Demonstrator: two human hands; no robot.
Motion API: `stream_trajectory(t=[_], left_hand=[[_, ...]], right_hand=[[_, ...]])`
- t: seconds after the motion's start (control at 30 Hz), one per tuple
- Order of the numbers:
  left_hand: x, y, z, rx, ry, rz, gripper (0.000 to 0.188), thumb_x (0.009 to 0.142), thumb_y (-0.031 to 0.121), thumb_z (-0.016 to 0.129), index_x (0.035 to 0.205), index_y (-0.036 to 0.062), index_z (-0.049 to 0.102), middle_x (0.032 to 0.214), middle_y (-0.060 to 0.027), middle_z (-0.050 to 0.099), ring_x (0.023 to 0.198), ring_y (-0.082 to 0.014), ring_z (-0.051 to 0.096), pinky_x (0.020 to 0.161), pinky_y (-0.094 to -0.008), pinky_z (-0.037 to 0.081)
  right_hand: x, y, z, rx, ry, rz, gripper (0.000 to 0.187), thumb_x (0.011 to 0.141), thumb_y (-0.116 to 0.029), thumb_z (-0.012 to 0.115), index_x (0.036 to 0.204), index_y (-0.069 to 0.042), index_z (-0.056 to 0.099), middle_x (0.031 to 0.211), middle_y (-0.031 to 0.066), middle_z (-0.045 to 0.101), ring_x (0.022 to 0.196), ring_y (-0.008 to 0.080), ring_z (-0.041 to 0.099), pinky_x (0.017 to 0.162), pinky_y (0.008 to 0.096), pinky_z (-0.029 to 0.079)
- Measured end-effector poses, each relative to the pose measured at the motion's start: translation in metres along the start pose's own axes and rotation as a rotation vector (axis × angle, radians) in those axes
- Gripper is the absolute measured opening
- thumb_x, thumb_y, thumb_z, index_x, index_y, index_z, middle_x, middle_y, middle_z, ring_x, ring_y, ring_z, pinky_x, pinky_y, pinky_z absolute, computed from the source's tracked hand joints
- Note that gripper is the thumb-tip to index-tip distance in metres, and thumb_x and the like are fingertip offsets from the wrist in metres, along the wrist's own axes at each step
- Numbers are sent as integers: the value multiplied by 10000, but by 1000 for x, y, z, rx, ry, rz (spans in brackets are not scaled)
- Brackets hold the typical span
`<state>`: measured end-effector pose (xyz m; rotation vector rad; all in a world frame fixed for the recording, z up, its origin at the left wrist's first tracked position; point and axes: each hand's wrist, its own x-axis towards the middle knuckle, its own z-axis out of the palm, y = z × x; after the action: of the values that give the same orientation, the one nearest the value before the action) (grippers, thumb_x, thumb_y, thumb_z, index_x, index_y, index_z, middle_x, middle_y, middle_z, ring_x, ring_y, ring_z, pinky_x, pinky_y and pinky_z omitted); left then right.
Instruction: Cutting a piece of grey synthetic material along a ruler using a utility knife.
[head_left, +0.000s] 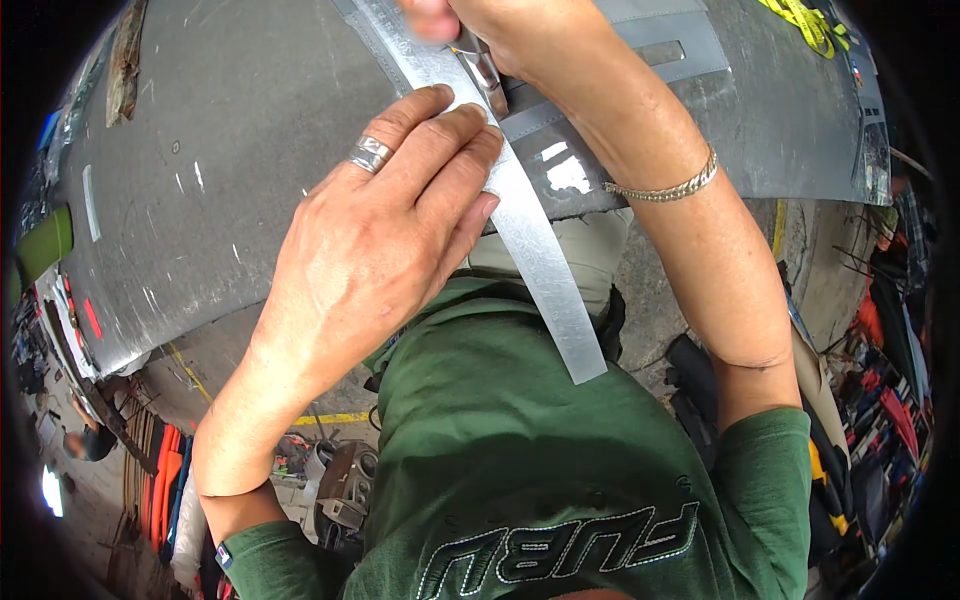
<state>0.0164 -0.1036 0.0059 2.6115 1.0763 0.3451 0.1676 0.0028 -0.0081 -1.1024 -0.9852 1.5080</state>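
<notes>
Head view. Large grey sheet-metal panel fills the upper half of the frame, scuffed, with small white and red marks on its surface.

A long steel ruler lies diagonally across the panel, running from the top centre down to the right; its lower end overhangs the panel's near edge, above the person's green shirt.

Left hand: palm down, fingers held together and extended, fingertips pressing flat on the ruler and pinning it to the panel. Silver ring on one finger.

Right hand: at the top edge, partly cut off by the frame. Fingers closed around a small metal tool, its tip set against the ruler's right edge just above the left fingertips. Exact kind of tool cannot be told. Chain bracelet on the right wrist.

Yellow strap lies on the panel at the upper right. Concrete floor with a yellow line below the panel.
</notes>
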Motion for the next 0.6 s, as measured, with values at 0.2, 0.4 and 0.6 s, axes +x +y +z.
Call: stream_trajectory(t=[0.2, 0.4, 0.6], left_hand=[[0, -1, 0, -13, 3, 4, 397, 867, 139, 799, 1242, 66, 692, 1288, -76, 658, 1293, -308, 600, 1014, -428, 557], [1, -3, 1, -22, 6, 23, 400, 863, 134, 800, 1242, 66, 693, 1286, -78, 660, 1288, -309, 602, 1011, -425, 557], [-1, -3, 1, -12, 6, 8, 402, 857, 133, 803, 1240, 71, 697, 1285, -73, 662, 1286, -303, 603, 1009, -418, 557]], right_hand=[[-1, -1, 1, -70, -17, -7, 505, 1101, -424, 351, 970, 13, 565, 631, 45, 519, 445, 148, 488, 424, 308, 404], [11, 18, -7, -494, 11, -850, 357, 1082, -263, 376, 947, 33, 523, 723, 205, 598, 676, 342, 623, 651, 448, 499], [16, 21, 0, -487, -52, -687, 194, 1036, -122, 419, 966, 45, 490, 757, 255, 614, 745, 424, 648, 686, 482, 503]])
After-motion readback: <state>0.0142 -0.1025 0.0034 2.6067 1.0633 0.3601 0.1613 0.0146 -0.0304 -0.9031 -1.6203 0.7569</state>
